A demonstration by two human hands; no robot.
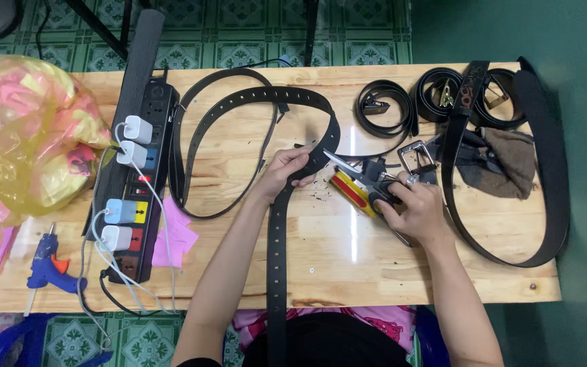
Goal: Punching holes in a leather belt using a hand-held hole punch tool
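A long black belt with punched holes runs from my lap up across the wooden table and loops back toward the power strip. My left hand pinches this belt where it bends. My right hand grips a pair of scissors with dark handles, their blades open and pointing left at the belt by my left fingers. A yellow and red box lies just under the scissors. Small black scraps dot the wood near the blades.
A black power strip with several white and blue chargers lies at the left, a blue glue gun beside it. Coiled black belts, a silver buckle, a brown cloth and a yellow plastic bag ring the work spot.
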